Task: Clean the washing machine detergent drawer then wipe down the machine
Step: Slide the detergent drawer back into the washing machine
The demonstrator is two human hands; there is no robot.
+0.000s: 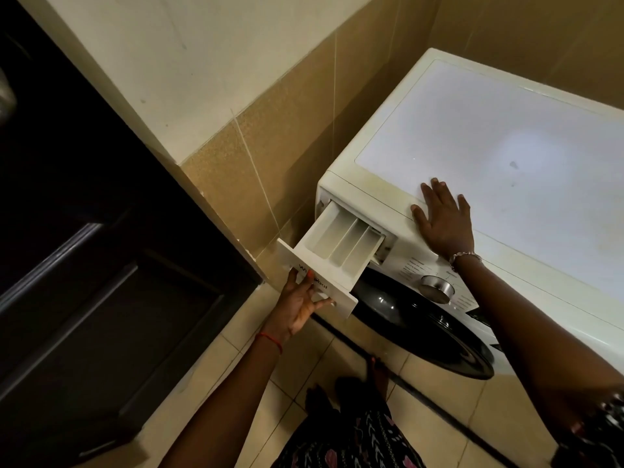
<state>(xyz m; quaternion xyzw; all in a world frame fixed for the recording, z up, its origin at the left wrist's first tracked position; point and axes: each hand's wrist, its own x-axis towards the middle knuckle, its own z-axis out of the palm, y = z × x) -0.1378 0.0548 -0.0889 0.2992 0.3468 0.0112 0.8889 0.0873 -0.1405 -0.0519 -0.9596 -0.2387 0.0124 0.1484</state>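
White detergent drawer (341,244) sits pulled from the washing machine (506,146), my left hand (299,309) gripping its front, right hand (442,222) flat on top; removal likely needs unlatching.

Dim, warm light; soft glare on the washer top (499,146), dark door (84,248) in shadow, edges bowed.

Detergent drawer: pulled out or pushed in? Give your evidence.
Pulled out: the detergent drawer projects from the washing machine, compartments exposed, left hand gripping its front.

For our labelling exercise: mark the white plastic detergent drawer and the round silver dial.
white plastic detergent drawer (350,241): head view, middle compartment floor.
round silver dial (437,288): head view, top face.
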